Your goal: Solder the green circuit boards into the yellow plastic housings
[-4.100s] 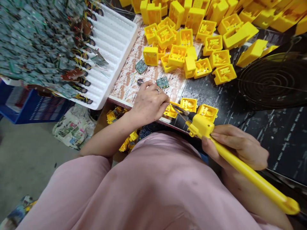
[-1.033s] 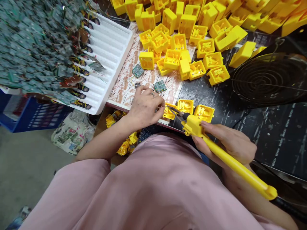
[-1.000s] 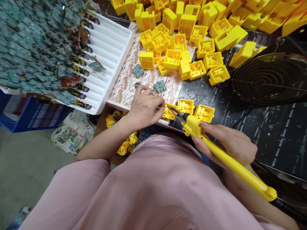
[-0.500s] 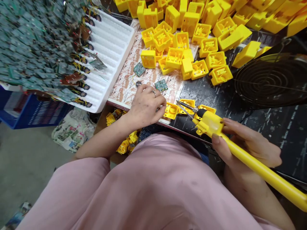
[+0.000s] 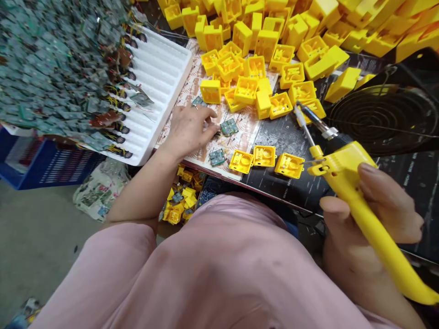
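Note:
My right hand (image 5: 387, 205) is wrapped round a yellow soldering iron (image 5: 363, 214), whose metal tip points up and left over the dark mat. My left hand (image 5: 190, 128) rests over the patterned sheet (image 5: 247, 136), fingers bent and thumb apart from them, beside a green circuit board (image 5: 229, 127). What lies under its fingertips is partly hidden. Another board (image 5: 216, 157) sits below the hand, and a third (image 5: 199, 101) is half covered behind it. Three open yellow housings stand in a row near the table edge: left (image 5: 241, 161), middle (image 5: 264, 156) and right (image 5: 289, 165).
Many yellow housings (image 5: 247, 89) are heaped at the back. A white foam tray (image 5: 164, 68) bears a big pile of wired boards at left, above a blue crate (image 5: 51, 160). A black fan (image 5: 384, 109) stands at right. Below the table edge is a box of yellow parts (image 5: 174, 212).
My left hand has moved left and up, away from the housings, and a board now shows below it. My right hand has swung the iron's tip up and right, off the housings.

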{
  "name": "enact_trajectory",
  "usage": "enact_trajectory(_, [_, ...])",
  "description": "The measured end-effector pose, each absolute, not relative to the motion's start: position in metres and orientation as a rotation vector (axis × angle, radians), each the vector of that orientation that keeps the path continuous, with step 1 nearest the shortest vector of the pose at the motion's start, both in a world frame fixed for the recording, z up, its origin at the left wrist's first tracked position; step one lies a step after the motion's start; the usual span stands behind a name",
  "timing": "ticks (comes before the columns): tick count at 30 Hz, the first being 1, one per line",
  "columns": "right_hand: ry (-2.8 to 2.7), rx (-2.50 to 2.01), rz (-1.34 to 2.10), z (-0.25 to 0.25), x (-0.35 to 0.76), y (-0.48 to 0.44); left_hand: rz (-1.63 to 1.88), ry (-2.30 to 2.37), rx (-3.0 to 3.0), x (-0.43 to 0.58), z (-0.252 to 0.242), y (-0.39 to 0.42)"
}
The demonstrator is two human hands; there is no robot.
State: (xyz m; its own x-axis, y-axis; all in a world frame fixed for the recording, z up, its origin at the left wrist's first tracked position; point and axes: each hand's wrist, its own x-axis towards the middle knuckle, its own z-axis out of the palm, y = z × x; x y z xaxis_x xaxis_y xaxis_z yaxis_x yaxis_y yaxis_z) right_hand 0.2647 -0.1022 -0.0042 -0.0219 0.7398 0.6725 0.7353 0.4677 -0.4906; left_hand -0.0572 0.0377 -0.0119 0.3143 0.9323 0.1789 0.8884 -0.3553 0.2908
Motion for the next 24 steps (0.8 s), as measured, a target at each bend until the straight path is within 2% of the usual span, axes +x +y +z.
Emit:
enact_trajectory(7, [-2.12, -1.174, -0.207, -0.007, 0.248, -0.06, 0.297, 1.575, 2.456, -0.046, 0.003, 0.046])
enact_trajectory(13, [-2.351, -1.107, -0.045, -0.018, 0.232, -0.044, 0.45, 1.559, 2.573, -0.039, -0.011, 0.039])
enact_trajectory(16, [-2.298, -1.145, -0.04, -0.02, 0.231, -0.045, 0.419, 1.527, 2.56, -0.041, -0.004, 0.035])
enact_trajectory(24, [-2.285, -1.263, -0.107, -0.024, 0.223, -0.042, -0.06, 1.432, 2.574, -0.037, 0.035, 0.033])
